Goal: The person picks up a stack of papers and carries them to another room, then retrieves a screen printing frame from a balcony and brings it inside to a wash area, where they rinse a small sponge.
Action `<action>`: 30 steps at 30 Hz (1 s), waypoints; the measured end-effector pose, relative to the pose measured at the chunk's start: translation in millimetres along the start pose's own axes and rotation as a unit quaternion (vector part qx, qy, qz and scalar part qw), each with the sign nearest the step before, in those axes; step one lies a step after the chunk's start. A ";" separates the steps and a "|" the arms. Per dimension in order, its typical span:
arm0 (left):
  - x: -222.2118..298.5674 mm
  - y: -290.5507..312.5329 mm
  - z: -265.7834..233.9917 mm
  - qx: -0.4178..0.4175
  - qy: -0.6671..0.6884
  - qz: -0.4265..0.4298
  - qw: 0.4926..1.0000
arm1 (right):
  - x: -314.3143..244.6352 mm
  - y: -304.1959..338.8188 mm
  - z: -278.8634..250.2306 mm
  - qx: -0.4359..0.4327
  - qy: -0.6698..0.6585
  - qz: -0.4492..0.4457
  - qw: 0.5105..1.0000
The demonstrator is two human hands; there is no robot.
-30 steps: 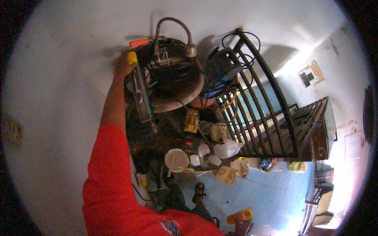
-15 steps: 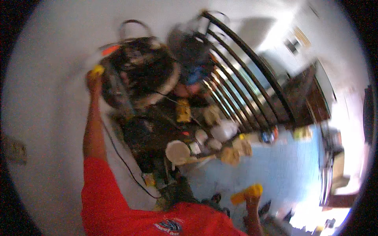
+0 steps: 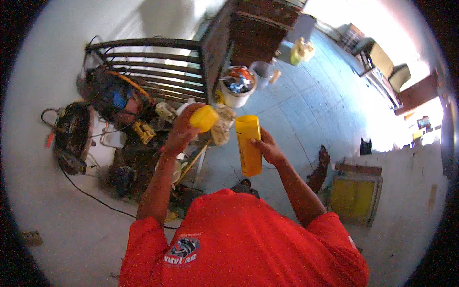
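Held up in front of my red shirt, my left hand (image 3: pixel 181 130) is closed around a short yellow plastic piece (image 3: pixel 204 118), rounded and cap-like. My right hand (image 3: pixel 270 148) grips a tall yellow plastic container (image 3: pixel 248 143) by its right side, thumb across the front. The container stands nearly upright in the air, and a small gap separates it from the yellow piece. Whether the container is open at its top I cannot tell.
An open tool bag (image 3: pixel 71 125) lies at the left with a black cord. A yellow tool (image 3: pixel 143 132) rests near a dark slatted wooden frame (image 3: pixel 143 43). Beyond my hands, a filled white bucket (image 3: pixel 237 98) stands on the blue tiled floor (image 3: pixel 306 119).
My left hand has come back from the tool bag with the yellow piece. My right hand has risen with the container, and the view has swung right.
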State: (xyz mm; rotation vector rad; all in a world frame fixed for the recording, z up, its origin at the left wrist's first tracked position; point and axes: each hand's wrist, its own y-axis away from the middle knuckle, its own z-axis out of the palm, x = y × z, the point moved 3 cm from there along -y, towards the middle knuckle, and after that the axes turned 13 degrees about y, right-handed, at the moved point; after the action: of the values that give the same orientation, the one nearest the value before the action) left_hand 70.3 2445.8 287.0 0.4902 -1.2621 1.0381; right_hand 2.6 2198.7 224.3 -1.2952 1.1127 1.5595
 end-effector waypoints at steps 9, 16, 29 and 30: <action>-149.4 -127.3 246.8 -0.204 0.230 -0.137 0.942 | 15.4 128.8 -165.3 0.109 -0.108 0.060 0.986; -221.2 -180.0 332.1 -0.284 0.340 -0.212 0.871 | 27.6 162.1 -240.7 0.208 -0.144 0.011 0.967; -290.3 -389.1 431.9 -0.333 0.214 -0.200 0.896 | 2.2 106.2 -450.5 0.354 -0.144 0.021 0.924; -290.9 -406.7 441.8 -0.336 0.192 -0.201 0.900 | -2.3 100.4 -465.4 0.365 -0.149 0.008 0.919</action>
State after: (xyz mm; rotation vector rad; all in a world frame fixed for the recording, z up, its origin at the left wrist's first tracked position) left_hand 189.3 1791.5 234.1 -0.0057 -1.0181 0.2818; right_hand 37.1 1724.5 199.4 -0.5258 1.3207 1.1199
